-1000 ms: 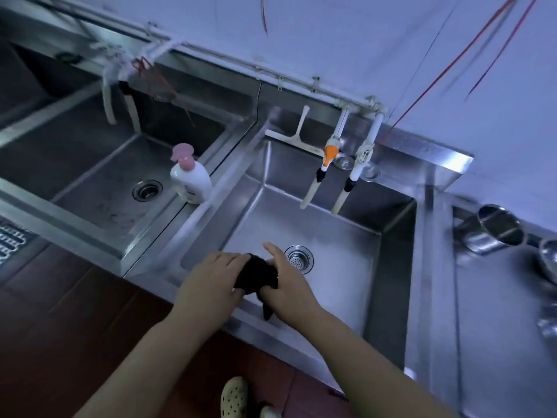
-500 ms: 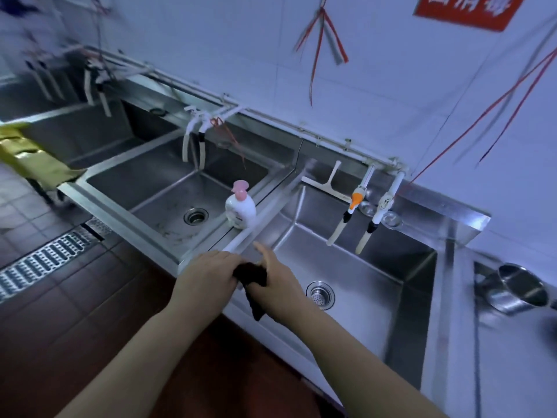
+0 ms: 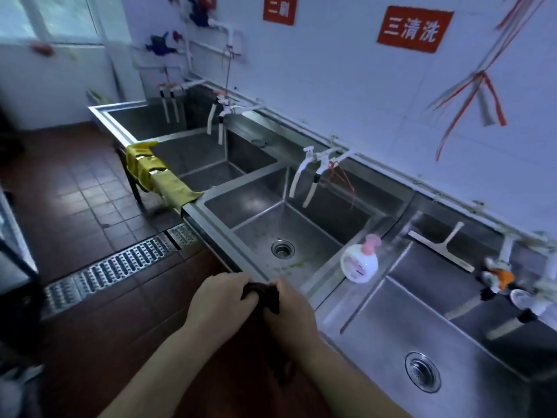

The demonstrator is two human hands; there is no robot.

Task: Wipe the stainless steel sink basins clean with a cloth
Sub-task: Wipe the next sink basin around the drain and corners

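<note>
A dark cloth point(image 3: 265, 297) is bunched between my two hands, just in front of the steel sink unit's front rim point(image 3: 229, 254). My left hand point(image 3: 220, 300) grips its left side and my right hand point(image 3: 291, 309) grips its right side; a tail of it hangs below. Behind my hands lies a basin point(image 3: 256, 203) with a round drain point(image 3: 282, 248) and some yellowish specks on its floor. To the right is another basin point(image 3: 422, 297) with its own drain point(image 3: 422, 371). Two more basins stretch away to the left rear.
A white soap bottle with a pink pump point(image 3: 360, 262) stands on the divider between the two near basins. A squeegee point(image 3: 440, 248) leans in the right basin's back corner. Yellow gloves point(image 3: 153, 173) hang over a rim. White taps point(image 3: 313, 170) hang over the basins. A floor drain grate point(image 3: 114, 267) runs left.
The view has swung left and up, bringing more basins and wall signs into sight. My hands, still holding the cloth, have moved from over the right basin to in front of the front rim.
</note>
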